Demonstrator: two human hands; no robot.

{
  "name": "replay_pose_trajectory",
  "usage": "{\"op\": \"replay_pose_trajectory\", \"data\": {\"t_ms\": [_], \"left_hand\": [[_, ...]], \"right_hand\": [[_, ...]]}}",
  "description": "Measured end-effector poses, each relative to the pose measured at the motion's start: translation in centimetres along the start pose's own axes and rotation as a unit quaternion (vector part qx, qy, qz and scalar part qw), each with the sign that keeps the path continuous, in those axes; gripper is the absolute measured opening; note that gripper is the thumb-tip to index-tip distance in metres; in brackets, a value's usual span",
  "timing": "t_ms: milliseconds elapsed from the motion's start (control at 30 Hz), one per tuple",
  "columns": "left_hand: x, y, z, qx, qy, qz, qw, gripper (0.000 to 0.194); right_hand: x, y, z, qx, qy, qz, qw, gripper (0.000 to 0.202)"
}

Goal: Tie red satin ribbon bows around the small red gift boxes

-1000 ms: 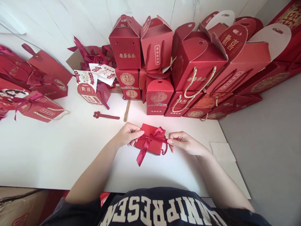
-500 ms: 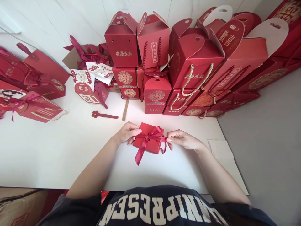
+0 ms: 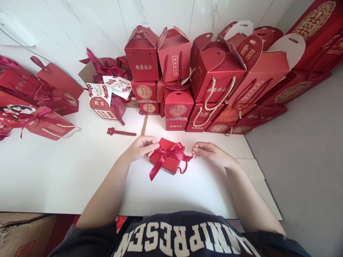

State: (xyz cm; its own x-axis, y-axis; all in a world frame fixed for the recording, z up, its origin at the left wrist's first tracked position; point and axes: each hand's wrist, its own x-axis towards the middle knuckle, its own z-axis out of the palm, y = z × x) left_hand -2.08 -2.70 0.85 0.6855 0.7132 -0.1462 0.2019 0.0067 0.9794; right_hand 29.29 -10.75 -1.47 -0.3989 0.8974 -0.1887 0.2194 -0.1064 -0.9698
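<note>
A small red gift box (image 3: 170, 165) lies on the white table, with a crimson ribbon (image 3: 158, 167) tied in a bow on its top. One ribbon tail hangs toward the front, the other points right. A dark red cord handle (image 3: 183, 168) loops from the box's right side. My left hand (image 3: 143, 147) pinches at the bow's left loop, at the box's upper left corner. Just off the end of the right tail, my right hand (image 3: 205, 151) has its fingers drawn together; whether they touch the tail is unclear.
Stacked red gift boxes (image 3: 178, 109) stand along the wall behind. A flower-ended red strip (image 3: 122, 132) and a tan stick (image 3: 144, 125) lie behind my left hand. More ribboned boxes (image 3: 57, 125) sit at the left. A cardboard box (image 3: 24, 232) is below the table edge.
The bow's loops look fuller, and the right tail now shows its end. My right hand has moved slightly up and away from the box. The view has shifted a little.
</note>
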Motion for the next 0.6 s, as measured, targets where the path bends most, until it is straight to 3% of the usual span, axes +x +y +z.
{"op": "replay_pose_trajectory", "data": {"t_ms": [133,267,367,467,533,600], "left_hand": [[-0.1,0.5,0.1,0.014,0.022,-0.009,1.000,0.030],[-0.1,1.3,0.0,0.058,0.074,0.021,0.995,0.023],[-0.6,2.3,-0.5,0.105,0.189,0.059,0.975,0.030],[-2.3,3.5,-1.4,0.214,0.303,0.027,0.928,0.021],[-3.9,4.0,-1.7,0.281,0.289,-0.023,0.915,0.032],[-5.4,4.2,-1.4,0.298,0.245,-0.057,0.921,0.035]], "right_hand": [[0.9,-1.1,1.2,0.008,0.086,-0.044,0.995,0.029],[1.9,-2.3,1.7,0.008,0.066,-0.056,0.996,0.028],[2.8,-3.3,2.0,-0.010,0.054,-0.082,0.995,0.031],[3.8,-4.1,2.3,-0.012,0.036,-0.104,0.994,0.035],[4.5,-4.5,2.3,-0.013,0.021,-0.110,0.994,0.033],[5.0,-4.7,2.2,-0.031,0.004,-0.116,0.993,0.027]]}}
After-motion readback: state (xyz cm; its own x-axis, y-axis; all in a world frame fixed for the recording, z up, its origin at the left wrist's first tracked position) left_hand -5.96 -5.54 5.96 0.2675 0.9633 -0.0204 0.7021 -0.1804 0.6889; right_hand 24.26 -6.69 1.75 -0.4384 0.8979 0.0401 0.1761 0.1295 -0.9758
